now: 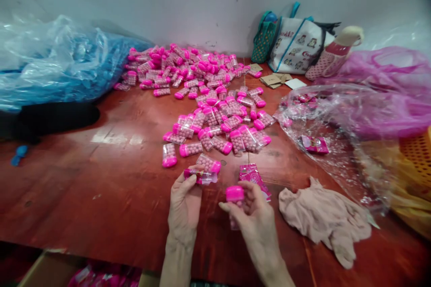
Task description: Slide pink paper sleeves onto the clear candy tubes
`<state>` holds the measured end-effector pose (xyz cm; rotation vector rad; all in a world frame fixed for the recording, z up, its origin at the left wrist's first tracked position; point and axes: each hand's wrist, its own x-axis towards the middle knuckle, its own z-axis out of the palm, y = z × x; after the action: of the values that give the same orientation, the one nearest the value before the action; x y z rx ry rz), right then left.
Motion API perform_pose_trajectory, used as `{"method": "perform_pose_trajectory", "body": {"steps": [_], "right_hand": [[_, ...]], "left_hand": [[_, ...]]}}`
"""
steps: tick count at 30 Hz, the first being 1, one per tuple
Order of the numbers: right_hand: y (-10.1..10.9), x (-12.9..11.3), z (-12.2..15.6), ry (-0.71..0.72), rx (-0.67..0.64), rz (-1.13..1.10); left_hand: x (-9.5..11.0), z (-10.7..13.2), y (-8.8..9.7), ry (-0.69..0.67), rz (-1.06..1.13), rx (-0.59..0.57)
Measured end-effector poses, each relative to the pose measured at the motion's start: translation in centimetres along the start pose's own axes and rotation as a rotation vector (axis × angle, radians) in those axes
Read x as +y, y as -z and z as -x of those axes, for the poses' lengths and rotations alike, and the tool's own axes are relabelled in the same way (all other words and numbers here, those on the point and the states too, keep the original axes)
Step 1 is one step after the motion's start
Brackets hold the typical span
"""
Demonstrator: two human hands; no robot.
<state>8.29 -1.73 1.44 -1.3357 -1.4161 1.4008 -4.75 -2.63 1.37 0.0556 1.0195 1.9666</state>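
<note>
My left hand (186, 199) pinches a small printed pink sleeve (201, 176) with a see-through part at its right end. In my right hand (254, 215) is a clear candy container (235, 197) with a bright pink cap, cap end up and full of pale pink balls. The two hands are a short way apart. Just past the right hand, a flat pink printed packet (252, 178) lies on the table. Beyond the left hand rests another candy container (208, 163), the nearest of a large spread of the same containers (215, 116).
A heap of containers (182, 65) lies by the wall. Blue plastic bags (67, 63) fill the left, near a black cloth item (57, 119). On the right are a beige cloth (323, 217), clear plastic (340, 166), an orange basket (417, 152) and a patterned bag (296, 45).
</note>
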Motion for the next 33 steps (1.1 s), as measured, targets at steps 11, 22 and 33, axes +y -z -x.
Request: {"method": "perform_pose_trajectory", "body": {"steps": [11,22,33], "right_hand": [[0.6,-1.8,-0.6,-0.194,-0.094,-0.407],[2.2,-1.5,-1.1,-0.237,-0.351,-0.358],[1.6,-0.2,-1.0,0.109,-0.108,0.038]], "left_hand": [[-0.2,0.8,0.0,0.015,-0.254,-0.226],[-0.5,0.9,-0.3,0.015,-0.305,-0.344],[-1.9,1.2,-1.1,0.313,-0.253,-0.233]]}}
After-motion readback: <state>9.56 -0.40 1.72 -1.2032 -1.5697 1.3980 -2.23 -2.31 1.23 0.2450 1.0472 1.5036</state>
